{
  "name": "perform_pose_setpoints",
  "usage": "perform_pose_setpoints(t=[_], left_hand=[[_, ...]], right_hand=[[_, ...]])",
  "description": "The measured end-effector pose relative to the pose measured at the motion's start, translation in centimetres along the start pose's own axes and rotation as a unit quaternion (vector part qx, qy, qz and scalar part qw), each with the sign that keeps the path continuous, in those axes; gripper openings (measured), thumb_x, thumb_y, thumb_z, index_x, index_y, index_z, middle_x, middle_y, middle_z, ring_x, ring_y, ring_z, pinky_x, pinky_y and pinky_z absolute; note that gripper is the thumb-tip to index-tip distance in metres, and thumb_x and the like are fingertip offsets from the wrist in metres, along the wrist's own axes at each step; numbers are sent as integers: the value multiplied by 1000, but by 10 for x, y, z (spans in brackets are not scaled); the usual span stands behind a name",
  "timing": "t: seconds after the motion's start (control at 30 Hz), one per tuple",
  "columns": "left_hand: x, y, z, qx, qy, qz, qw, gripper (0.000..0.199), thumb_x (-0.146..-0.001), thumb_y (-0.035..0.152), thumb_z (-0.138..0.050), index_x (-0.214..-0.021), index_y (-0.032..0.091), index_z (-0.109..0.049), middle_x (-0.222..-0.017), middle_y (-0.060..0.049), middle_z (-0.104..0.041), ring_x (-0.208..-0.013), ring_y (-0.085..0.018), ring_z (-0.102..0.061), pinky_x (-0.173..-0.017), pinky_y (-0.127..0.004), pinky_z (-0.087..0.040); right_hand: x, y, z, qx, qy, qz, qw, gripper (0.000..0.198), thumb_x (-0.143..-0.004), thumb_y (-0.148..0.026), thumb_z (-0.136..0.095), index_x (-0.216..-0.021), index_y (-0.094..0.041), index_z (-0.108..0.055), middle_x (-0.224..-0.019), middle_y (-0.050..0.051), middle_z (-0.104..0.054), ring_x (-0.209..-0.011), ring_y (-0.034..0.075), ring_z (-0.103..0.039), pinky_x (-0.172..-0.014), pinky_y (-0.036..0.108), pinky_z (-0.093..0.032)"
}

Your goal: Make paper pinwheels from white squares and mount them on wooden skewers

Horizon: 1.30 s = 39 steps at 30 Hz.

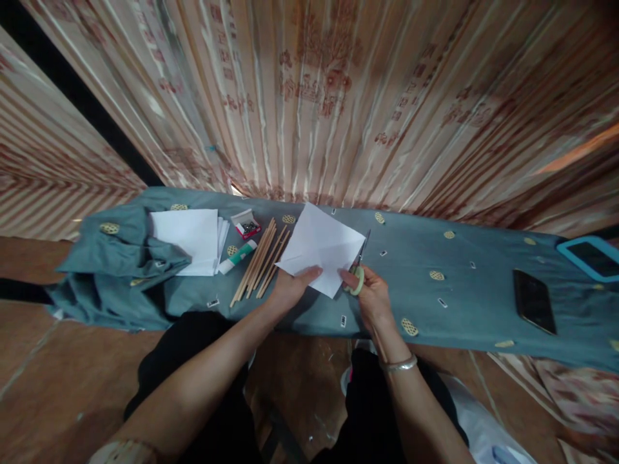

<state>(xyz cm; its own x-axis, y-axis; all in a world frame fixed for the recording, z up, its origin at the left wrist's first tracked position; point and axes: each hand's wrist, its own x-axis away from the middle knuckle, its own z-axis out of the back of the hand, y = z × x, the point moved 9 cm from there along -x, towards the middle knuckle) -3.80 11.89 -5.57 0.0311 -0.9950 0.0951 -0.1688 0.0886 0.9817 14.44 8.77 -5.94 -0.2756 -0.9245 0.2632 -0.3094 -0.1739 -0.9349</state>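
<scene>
A white sheet of paper [322,245] with faint crease lines is held over the cloth, turned so a corner points away from me. My left hand [293,287] grips its near left edge, thumb on top and the other fingers hidden beneath. My right hand [372,293] has its fingers in the pale green handles of a pair of scissors [358,279], and its thumb also touches the paper's near right edge. The blades point away from me beside the paper's right corner. Whether they are cutting I cannot tell.
Left of the paper lie several wooden sticks [256,264], a glue stick [238,256], an open small box of metal bits [246,225] and a paper stack [188,238]. A phone [534,301] and a blue-framed device [592,258] lie right on the green cloth [411,258]. A curtain [309,96] hangs behind.
</scene>
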Motion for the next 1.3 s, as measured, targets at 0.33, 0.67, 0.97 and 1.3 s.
perform_pose_setpoints(t=[0.33,0.67,0.97,1.3], left_hand=[[-19,19,27,40,44,-16,998,32,-57,29,-82,-83,14,-69,-81,-5,-73,-75,-20,-67,-69,-30,-54],[-30,19,34,70,38,-31,996,30,-60,27,-81,-85,14,-69,-82,-4,-72,-69,-17,-65,-65,-27,-51],[-24,25,29,62,47,-17,997,29,-58,24,-80,-82,14,-68,-78,-1,-71,-67,-15,-64,-64,-27,-52],[-23,25,28,29,49,-18,998,29,-58,23,-79,-82,15,-67,-72,-2,-69,-67,-18,-63,-62,-28,-51]], right_hand=[[25,13,-16,151,-167,-26,974,57,-59,-59,-82,-97,-20,-68,-76,3,-72,-63,14,-57,-60,27,-46],[69,42,-38,211,-356,-76,907,55,-74,-62,-71,-105,-17,-63,-85,5,-70,-69,15,-59,-63,28,-46],[62,45,-41,181,-343,-75,919,54,-72,-63,-73,-100,-18,-63,-76,1,-66,-67,13,-60,-66,27,-50],[63,38,-44,169,-322,-75,929,49,-69,-60,-76,-94,-19,-66,-71,0,-67,-63,13,-61,-61,26,-51]])
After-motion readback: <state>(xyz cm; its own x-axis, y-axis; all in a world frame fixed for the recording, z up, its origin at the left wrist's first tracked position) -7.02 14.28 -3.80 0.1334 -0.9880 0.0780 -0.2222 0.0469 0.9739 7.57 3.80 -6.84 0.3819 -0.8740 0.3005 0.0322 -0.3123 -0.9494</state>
